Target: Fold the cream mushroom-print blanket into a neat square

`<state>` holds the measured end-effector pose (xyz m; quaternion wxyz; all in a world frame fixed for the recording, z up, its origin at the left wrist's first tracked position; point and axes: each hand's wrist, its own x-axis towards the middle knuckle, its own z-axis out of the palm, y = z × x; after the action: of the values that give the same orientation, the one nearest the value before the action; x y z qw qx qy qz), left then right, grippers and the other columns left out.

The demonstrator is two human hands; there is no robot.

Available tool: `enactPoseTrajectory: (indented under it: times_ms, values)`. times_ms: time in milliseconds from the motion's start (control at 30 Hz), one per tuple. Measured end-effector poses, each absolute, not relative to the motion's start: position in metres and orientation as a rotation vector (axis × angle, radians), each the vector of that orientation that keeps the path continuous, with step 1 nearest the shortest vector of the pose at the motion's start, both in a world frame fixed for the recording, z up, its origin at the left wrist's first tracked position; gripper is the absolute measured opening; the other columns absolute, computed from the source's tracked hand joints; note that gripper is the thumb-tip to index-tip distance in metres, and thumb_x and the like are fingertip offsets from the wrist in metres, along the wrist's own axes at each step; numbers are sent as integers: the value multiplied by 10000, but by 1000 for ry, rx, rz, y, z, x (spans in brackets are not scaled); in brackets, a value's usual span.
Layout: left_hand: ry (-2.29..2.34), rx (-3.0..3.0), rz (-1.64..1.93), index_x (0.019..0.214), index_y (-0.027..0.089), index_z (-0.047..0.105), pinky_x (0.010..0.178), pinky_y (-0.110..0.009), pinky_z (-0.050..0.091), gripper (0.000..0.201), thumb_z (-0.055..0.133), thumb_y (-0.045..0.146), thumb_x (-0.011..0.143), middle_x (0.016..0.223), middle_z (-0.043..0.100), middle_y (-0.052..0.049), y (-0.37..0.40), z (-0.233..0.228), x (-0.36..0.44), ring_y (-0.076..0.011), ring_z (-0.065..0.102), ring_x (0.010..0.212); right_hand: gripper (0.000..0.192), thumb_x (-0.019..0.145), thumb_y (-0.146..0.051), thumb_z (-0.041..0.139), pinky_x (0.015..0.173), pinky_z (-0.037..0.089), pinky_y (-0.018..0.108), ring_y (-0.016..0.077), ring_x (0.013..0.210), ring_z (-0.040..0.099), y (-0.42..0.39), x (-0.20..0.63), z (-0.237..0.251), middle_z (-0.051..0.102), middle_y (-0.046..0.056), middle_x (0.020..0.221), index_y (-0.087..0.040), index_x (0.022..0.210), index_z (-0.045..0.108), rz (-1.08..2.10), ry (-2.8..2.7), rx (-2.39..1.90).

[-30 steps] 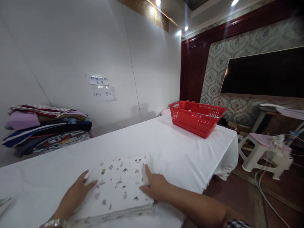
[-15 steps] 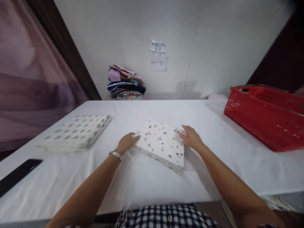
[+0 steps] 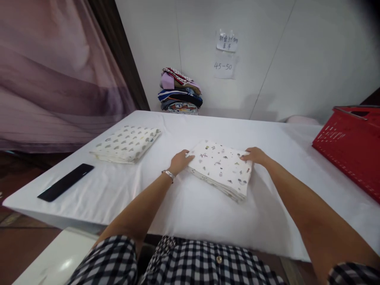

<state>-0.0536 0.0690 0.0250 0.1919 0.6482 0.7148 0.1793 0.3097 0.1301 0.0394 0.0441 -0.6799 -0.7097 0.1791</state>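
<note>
A folded white cloth with small grey and green leaf and mushroom prints lies flat-folded in several layers at the middle of the table. My left hand grips its left corner, thumb on top and fingers beneath the edge. At the far right corner, my right hand holds it the same way, thumb over the top. Farther left on the table rests a second folded cloth, cream with grey-green shapes; neither hand touches it.
A black flat slab lies on the white-covered table at left. A red plastic basket stands at the right edge. Behind the table is a pile of folded fabrics against the wall, below paper signs. A pink curtain hangs at left.
The view has swung right-to-left, so everything sits farther right in the picture. Both hands keep their grip on the leaf-print cloth, its far right edge now pinched more firmly by my right hand.
</note>
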Motion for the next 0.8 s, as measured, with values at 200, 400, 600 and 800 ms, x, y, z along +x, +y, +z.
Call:
enactPoseTrajectory:
  times_ms: [200, 400, 600, 800]
  values:
    - [2072, 1715, 561, 1204, 205, 541, 827, -337, 444, 495, 508, 531, 833, 1109, 648, -89, 85, 14, -28, -253, 592, 1012, 409, 775, -259, 592, 903, 417, 420, 313, 1121, 514, 134, 303, 45, 589, 152, 1211, -140, 1166, 614, -36, -2109, -2059]
    - [1811, 2130, 1058, 1132, 211, 593, 944, -341, 412, 329, 528, 396, 869, 1182, 586, -75, 66, -4, -35, -214, 520, 1107, 274, 850, -316, 506, 883, 459, 371, 220, 1004, 585, 61, 265, 27, 651, 58, 1109, -225, 1060, 658, 360, -2160, -1491]
    - [1338, 2665, 886, 1033, 258, 656, 967, -407, 349, 223, 563, 378, 869, 1174, 609, -45, 46, -2, -29, -218, 508, 1116, 241, 860, -356, 552, 847, 460, 382, 230, 976, 562, 12, 246, 15, 648, 68, 1045, -228, 1031, 665, 312, -2291, -1257]
    - [1296, 2683, 829, 1016, 256, 664, 918, -386, 360, 204, 507, 325, 906, 1067, 650, -40, 47, -3, -23, -192, 547, 1022, 226, 900, -323, 504, 788, 453, 367, 221, 909, 539, 7, 245, 9, 623, 84, 1009, -217, 1018, 664, 102, -2356, -1231]
